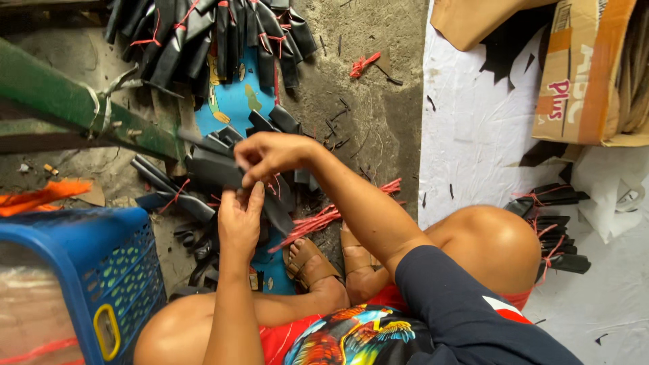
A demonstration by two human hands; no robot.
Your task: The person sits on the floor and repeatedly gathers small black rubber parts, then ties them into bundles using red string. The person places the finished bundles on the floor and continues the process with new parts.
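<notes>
My left hand (238, 220) and my right hand (269, 155) meet over a bundle of black rubber strips (213, 167) held above the floor. The right hand's fingers pinch at the bundle's top edge, and the left hand's fingers close on it from below. Thin red ties (318, 220) lie in a loose sheaf just under the hands, beside my sandalled feet (312, 262). More tied black bundles (162, 192) lie on the floor to the left of the hands.
A heap of tied black strip bundles (209, 34) lies at the top. A blue plastic basket (88, 270) stands at lower left, a green beam (67, 101) at left. A cardboard box (585, 74) and more bundles (551, 230) rest on a white sheet (473, 135) at right.
</notes>
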